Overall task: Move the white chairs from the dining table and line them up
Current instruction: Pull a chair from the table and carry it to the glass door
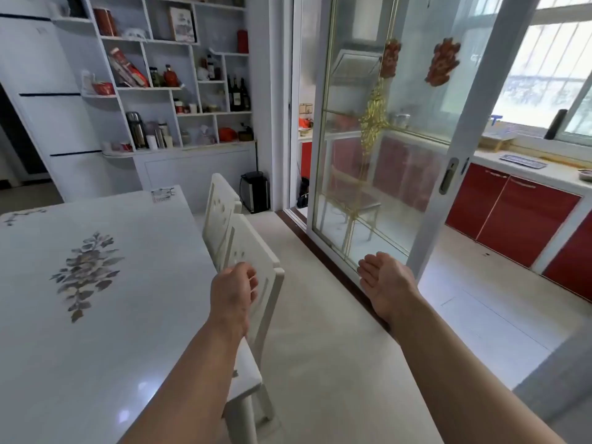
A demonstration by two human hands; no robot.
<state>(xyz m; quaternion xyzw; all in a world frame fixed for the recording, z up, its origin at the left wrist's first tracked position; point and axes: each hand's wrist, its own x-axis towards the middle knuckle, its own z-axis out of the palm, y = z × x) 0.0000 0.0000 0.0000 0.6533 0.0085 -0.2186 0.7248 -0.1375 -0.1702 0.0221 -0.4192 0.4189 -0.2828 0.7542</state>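
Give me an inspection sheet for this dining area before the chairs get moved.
Surface: dining table, glossy white top with a leaf print.
Job's things: near chair and far chair, both white, side by side along the table's right edge.
Clutter: black appliance on the floor by the wall.
Hands: left hand at the near chair's backrest, fingers curled, grip unclear; right hand open, palm up, holding nothing.
Cables: nothing seen.
Surroundings: shelf unit with bottles, sliding glass door, red cabinets beyond.

Clear floor (320,347) runs from the near chair (267,270) across to the glass door (362,193). On the left, the dining table (96,331) blocks the way, with the far chair (221,203) tucked close beside it.
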